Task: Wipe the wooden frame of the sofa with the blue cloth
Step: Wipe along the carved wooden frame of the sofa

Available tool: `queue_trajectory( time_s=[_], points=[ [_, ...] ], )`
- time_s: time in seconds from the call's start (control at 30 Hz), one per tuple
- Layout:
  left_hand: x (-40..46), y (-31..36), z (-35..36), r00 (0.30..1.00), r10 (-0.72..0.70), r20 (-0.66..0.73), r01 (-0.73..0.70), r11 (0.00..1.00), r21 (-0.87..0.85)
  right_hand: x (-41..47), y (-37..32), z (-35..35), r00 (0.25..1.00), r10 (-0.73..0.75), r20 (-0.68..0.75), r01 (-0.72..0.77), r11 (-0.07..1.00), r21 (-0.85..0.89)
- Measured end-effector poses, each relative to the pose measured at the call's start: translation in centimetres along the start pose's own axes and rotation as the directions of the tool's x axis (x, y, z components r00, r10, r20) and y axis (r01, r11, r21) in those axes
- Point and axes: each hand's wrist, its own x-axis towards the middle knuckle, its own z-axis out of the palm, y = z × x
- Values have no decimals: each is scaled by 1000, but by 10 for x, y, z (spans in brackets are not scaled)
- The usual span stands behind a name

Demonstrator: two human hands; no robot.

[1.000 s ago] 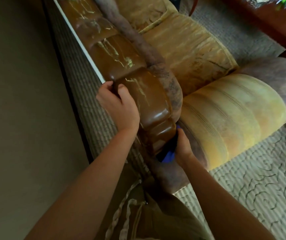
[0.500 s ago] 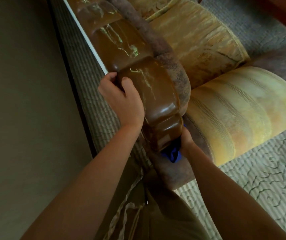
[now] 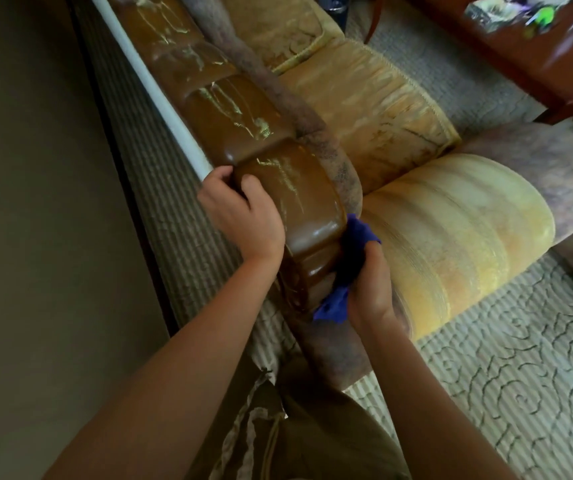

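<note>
The wooden frame (image 3: pixel 288 188) of the sofa is running from the upper left of the frame down to the centre, glossy brown with pale streaks along its top. The right hand (image 3: pixel 369 289) is clutching the bunched blue cloth (image 3: pixel 354 251) and pressing it against the frame's rounded end, so the wiping step looks underway. The left hand (image 3: pixel 243 213) is gripping the frame's top edge, fingers curled over. Next, the cloth probably needs working upward over the streaked top.
</note>
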Motion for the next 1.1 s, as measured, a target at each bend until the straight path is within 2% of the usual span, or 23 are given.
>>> queue_trajectory(
  time_s=[0.07,0.1,0.13,0.17,0.23,0.3,0.33,0.37,0.43,0.5,0.57,0.67,0.77,0.87,0.93,1.0,1.03,1.1],
  points=[
    [1,3,-1,999,-33,7,33,999,-28,-17,-12,19,985,-168,36,170,981,-97],
    [2,5,-2,999,-50,7,50,997,-52,-23,-16,31,966,-246,80,258,942,-217],
    [5,5,-4,999,-47,0,47,996,-70,-29,-19,44,931,-321,173,364,852,-377],
    [9,3,-6,999,-41,-8,40,994,-99,-33,-19,58,873,-381,306,488,682,-545],
    [24,-5,-13,996,-86,15,87,974,-207,-32,-11,79,739,-405,538,657,261,-707],
    [40,-3,-23,990,-129,62,141,945,-296,-17,-8,92,671,-417,613,648,-72,-758],
    [48,0,-28,990,-123,64,136,947,-290,-8,-10,99,646,-445,620,605,-196,-771],
    [56,2,-31,991,-118,67,132,954,-268,1,-15,105,652,-457,605,545,-273,-793],
    [69,14,-33,991,-95,94,112,974,-199,21,-27,114,734,-448,510,426,-279,-860],
    [79,24,-33,986,-26,166,55,983,-173,37,-37,120,820,-443,363,320,-172,-932],
    [86,30,-32,968,48,247,-13,990,-143,44,-37,119,845,-458,277,273,-75,-959],
    [99,31,-32,931,143,337,-81,978,-193,27,-22,114,784,-553,281,285,-82,-955],
    [115,31,-27,899,224,376,-136,960,-247,2,4,116,701,-643,308,238,-195,-951],
    [123,29,-15,824,345,449,-223,927,-302,-6,21,129,691,-649,319,167,-285,-944],
    [125,33,-7,748,422,512,-281,900,-333,-6,21,136,711,-644,283,128,-277,-952],
    [128,38,3,616,508,602,-377,861,-341,-6,17,141,733,-644,218,111,-203,-973],
    [129,41,8,516,542,663,-438,832,-339,-6,15,144,747,-640,183,113,-149,-982],
    [130,45,16,263,556,788,-555,755,-348,-3,8,146,781,-615,109,123,-20,-992]
  ],
)
